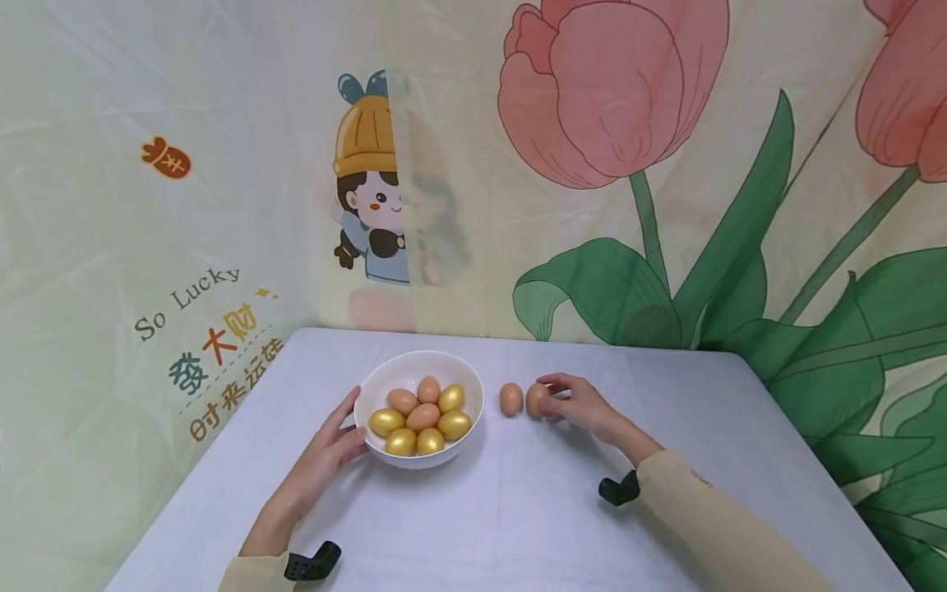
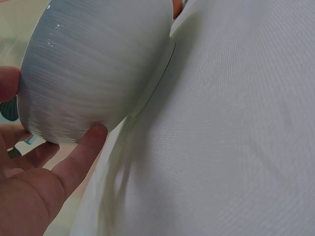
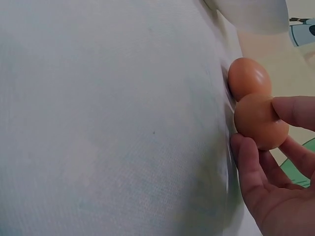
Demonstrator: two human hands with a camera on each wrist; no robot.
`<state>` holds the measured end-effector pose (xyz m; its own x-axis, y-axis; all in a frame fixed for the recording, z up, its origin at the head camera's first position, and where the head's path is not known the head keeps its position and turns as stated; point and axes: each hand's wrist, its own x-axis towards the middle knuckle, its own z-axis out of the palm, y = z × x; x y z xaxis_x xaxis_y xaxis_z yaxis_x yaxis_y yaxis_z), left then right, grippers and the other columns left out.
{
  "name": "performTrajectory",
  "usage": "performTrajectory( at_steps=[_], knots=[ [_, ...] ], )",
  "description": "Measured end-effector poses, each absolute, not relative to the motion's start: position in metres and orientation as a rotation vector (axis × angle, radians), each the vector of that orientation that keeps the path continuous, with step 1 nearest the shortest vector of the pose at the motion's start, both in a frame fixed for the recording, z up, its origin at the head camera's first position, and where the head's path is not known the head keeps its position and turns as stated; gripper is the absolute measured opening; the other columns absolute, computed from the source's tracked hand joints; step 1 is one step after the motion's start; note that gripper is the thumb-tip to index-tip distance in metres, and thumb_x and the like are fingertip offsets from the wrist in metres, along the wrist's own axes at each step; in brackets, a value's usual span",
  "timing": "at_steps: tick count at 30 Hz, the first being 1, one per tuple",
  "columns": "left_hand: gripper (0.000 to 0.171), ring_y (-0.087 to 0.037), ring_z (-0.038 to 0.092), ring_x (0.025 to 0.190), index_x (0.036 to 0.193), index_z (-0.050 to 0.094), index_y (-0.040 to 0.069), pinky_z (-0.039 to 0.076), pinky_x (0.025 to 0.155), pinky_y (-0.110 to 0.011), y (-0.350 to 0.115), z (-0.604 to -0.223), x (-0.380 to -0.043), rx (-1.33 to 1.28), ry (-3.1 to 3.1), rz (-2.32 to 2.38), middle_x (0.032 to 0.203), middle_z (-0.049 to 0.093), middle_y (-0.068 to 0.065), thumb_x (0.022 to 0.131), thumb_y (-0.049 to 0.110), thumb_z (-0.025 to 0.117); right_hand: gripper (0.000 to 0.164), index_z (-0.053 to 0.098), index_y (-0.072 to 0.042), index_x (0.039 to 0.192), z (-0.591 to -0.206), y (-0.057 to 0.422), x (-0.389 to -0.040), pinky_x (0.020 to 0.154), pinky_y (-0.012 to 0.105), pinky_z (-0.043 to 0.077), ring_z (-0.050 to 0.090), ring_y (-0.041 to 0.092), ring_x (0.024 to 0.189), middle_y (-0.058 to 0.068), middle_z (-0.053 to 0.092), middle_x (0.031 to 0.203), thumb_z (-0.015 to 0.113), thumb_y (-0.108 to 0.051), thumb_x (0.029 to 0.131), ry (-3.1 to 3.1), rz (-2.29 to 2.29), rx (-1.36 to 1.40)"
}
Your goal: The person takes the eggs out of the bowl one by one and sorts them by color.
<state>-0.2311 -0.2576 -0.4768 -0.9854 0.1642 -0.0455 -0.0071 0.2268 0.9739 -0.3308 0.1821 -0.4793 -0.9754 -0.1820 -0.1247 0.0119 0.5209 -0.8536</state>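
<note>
A white bowl [image 1: 418, 463] stands on the left part of the table, holding three brown eggs [image 1: 423, 417] and several golden eggs [image 1: 455, 425]. My left hand [image 1: 330, 442] rests against the bowl's left side, its fingers spread along the outer wall. In the left wrist view a fingertip [image 2: 97, 133] touches the bowl low down near its foot. Right of the bowl, my right hand [image 1: 579, 407] pinches a brown egg [image 3: 260, 122] between thumb and fingers. Another brown egg [image 1: 510, 399] lies on the table just left of it, nearly touching. Whether the pinched egg is lifted I cannot tell.
A white cloth covers the table [image 1: 488, 526]. Behind it hangs a backdrop [image 1: 459, 148] printed with tulips, a cartoon figure and lettering. Black wrist mounts [image 1: 314, 562] sit at both sleeves.
</note>
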Motion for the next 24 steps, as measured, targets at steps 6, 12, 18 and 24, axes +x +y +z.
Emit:
performTrajectory(
  at_steps=[6, 12, 18, 24],
  knots=[
    [0.07, -0.044, 0.039, 0.152, 0.173, 0.013, 0.031, 0.051, 0.117, -0.047, -0.2572, -0.4765, -0.2312, 0.155, 2.362, 1.85, 0.179, 0.005, -0.007, 0.113, 0.023, 0.048, 0.051, 0.064, -0.009, 0.143, -0.4801, 0.1771, -0.3301, 0.082, 0.033, 0.063, 0.069, 0.02, 0.098, 0.013, 0.068, 0.127, 0.08, -0.024, 0.096, 2.607, -1.387, -0.164],
    [0.07, -0.043, 0.038, 0.153, 0.172, 0.014, 0.031, 0.05, 0.118, -0.048, -0.2576, -0.4776, -0.2316, 0.152, 2.356, 1.852, 0.179, 0.006, -0.006, 0.112, 0.024, 0.049, 0.051, 0.064, -0.011, 0.143, -0.4842, 0.1748, -0.3323, 0.081, 0.032, 0.062, 0.07, 0.017, 0.09, 0.01, 0.071, 0.12, 0.079, -0.024, 0.097, 2.631, -1.344, -0.143],
    [0.07, -0.043, 0.038, 0.153, 0.172, 0.014, 0.032, 0.048, 0.119, -0.052, -0.2578, -0.4775, -0.2318, 0.146, 2.349, 1.856, 0.179, 0.006, -0.006, 0.112, 0.025, 0.05, 0.052, 0.063, -0.012, 0.145, -0.4832, 0.1763, -0.3332, 0.08, 0.032, 0.064, 0.069, 0.018, 0.096, 0.011, 0.067, 0.129, 0.078, -0.028, 0.098, 2.646, -1.309, -0.143],
    [0.07, -0.044, 0.037, 0.153, 0.172, 0.014, 0.031, 0.048, 0.119, -0.052, -0.2575, -0.4771, -0.2317, 0.148, 2.347, 1.862, 0.179, 0.006, -0.007, 0.112, 0.025, 0.049, 0.054, 0.062, -0.013, 0.147, -0.4822, 0.1775, -0.333, 0.081, 0.031, 0.064, 0.069, 0.019, 0.096, 0.012, 0.065, 0.132, 0.077, -0.03, 0.098, 2.632, -1.302, -0.133]
  ],
)
